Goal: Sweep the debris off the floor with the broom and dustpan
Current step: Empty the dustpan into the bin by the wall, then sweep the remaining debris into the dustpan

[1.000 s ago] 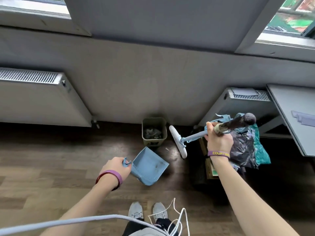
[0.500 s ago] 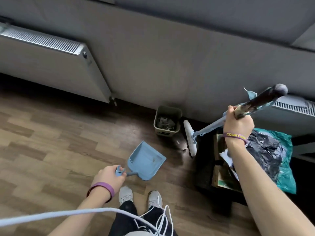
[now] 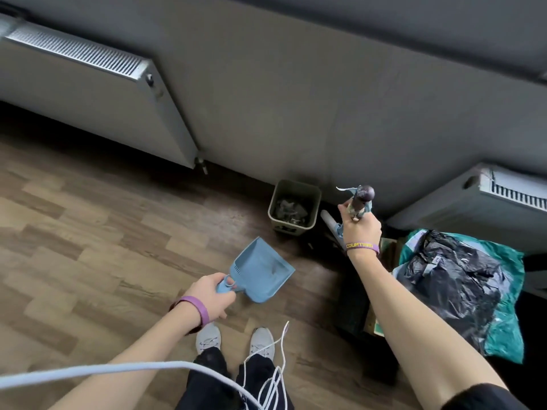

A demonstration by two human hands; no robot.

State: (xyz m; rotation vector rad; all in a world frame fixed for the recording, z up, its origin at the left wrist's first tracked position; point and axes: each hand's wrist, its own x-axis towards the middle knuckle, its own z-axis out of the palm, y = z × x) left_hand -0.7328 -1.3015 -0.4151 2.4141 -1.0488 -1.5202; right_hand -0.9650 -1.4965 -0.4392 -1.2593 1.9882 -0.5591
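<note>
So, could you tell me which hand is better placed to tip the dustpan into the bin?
Left, probably: the left hand grips the dustpan by its handle, near the bin, while the right hand holds the broom.

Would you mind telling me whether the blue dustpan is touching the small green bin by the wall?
Apart. The head view shows a strip of wooden floor between the dustpan and the bin.
</note>
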